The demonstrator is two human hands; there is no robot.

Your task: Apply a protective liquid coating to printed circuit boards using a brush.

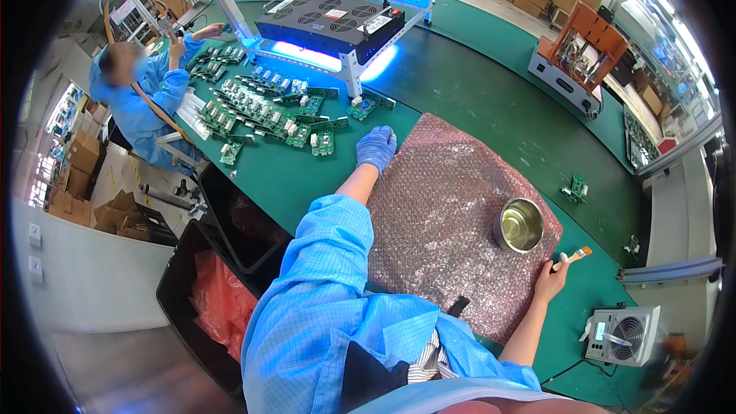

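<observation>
Now, left hand (376,147): in a blue glove, reached out to the far left corner of the bubble wrap sheet (452,207), fingers curled down together onto its edge; whether they pinch the sheet, I cannot tell.
Right hand (550,280): bare, at the sheet's right edge, fingers closed around the handle of a small brush (576,254) (bristles pointing away to the right).
Bubble wrap sheet: pinkish, spread flat on the green table (491,107) before the person.
Metal bowl (520,225): round, shiny, standing on the sheet's right part, near the brush.
Circuit boards (264,107): many green ones lying in rows on the table, beyond the left hand.
Lamp unit (331,24): black box on a white frame, glowing blue underneath, behind the boards.
Co-worker (142,96): in a blue coat, seated at the table's far left.
Small fan unit (622,335): grey, on the table, right of the right hand.
</observation>
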